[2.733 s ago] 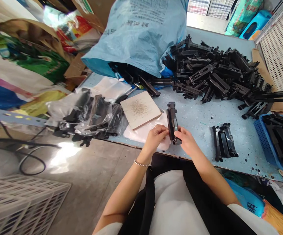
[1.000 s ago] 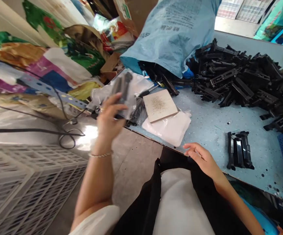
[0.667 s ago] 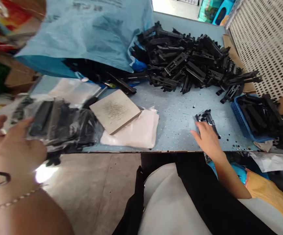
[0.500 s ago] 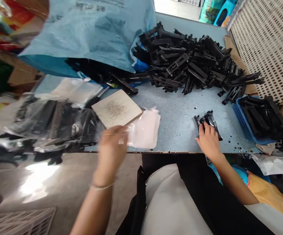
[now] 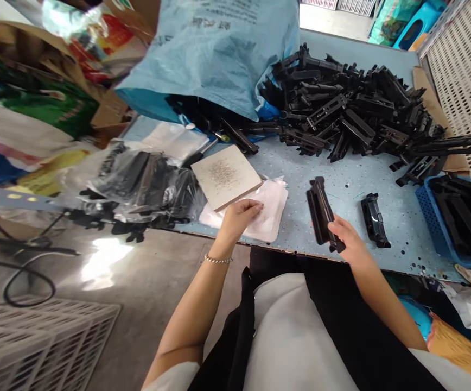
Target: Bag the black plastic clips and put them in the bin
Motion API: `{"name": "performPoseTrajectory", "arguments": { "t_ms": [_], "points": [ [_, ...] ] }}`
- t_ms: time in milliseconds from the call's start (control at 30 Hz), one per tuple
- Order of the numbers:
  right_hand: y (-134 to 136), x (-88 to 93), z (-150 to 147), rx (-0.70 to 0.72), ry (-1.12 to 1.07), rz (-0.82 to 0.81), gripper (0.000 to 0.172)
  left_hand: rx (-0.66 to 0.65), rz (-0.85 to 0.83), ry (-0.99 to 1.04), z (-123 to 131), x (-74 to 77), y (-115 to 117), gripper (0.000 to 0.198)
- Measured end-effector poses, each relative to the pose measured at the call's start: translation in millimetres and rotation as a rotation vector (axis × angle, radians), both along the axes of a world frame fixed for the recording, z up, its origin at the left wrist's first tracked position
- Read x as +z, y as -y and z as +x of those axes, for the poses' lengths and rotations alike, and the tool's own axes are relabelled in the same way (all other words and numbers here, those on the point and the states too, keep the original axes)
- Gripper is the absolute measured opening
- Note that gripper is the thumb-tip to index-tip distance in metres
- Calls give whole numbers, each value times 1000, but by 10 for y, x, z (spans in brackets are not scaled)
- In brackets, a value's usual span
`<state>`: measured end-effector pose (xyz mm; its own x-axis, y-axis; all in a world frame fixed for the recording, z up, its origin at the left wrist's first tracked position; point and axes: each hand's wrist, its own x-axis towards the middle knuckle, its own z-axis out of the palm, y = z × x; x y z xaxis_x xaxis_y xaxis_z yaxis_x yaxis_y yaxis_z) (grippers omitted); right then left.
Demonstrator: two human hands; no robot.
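My right hand [image 5: 346, 238] grips a long black plastic part [image 5: 320, 212] near its lower end, holding it raised and tilted over the table's front. Just to the right of that hand, a second black plastic part [image 5: 375, 220] lies on the blue table. My left hand [image 5: 239, 218] is at a stack of thin whitish plastic bags [image 5: 274, 209], thumb and fingertips pinched together at the top bag. Behind this hand a square pale board [image 5: 227, 176] with dark specks in its middle partly covers the stack.
A big heap of black parts [image 5: 353, 108] spreads over the back of the table, beside a large blue sack [image 5: 219, 60]. At right stands a blue basket [image 5: 437, 222] filled with black parts. Bagged black parts [image 5: 146, 184] lie at left, overhanging the front edge.
My right hand has lifted a black part off the table and moved it left, leaving another lying there. My left hand has come onto the bag stack, fingers pinched. The view has swung left.
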<state>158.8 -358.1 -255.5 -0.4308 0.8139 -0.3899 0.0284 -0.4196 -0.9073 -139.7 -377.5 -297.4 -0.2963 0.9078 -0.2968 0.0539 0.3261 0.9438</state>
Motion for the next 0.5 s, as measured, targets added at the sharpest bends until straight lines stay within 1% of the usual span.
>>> {"name": "performPoseTrajectory", "arguments": {
  "t_ms": [67,100,133,167,200,233,300,333,367,400,500],
  "points": [
    [-35,-6,-394,77,-275,-179,54,57,45,91,61,-22,-4,29],
    [-60,-38,-585,123,-359,-251,54,76,89,85,81,-24,8,26],
    [-91,-87,-758,161,-407,-310,52,72,144,38,85,-16,30,19],
    [-125,-147,-901,173,-427,-352,49,41,205,-53,74,1,61,11],
    [-159,-212,-1004,141,-426,-370,47,-8,263,-182,46,25,100,7],
    [-189,-272,-1063,75,-416,-367,44,-65,309,-335,6,54,142,13],
    [-220,-352,-1046,-86,-404,-324,41,-160,355,-628,-89,107,218,27],
    [-214,-364,-979,-132,-411,-310,42,-185,357,-728,-132,125,244,31],
    [-192,-359,-888,-129,-427,-318,43,-201,347,-782,-167,133,259,34],
    [-155,-342,-784,-75,-447,-352,45,-212,335,-795,-192,133,263,36],
    [17,-299,-539,215,-504,-537,55,-250,322,-699,-206,105,239,43]
  ]
}}
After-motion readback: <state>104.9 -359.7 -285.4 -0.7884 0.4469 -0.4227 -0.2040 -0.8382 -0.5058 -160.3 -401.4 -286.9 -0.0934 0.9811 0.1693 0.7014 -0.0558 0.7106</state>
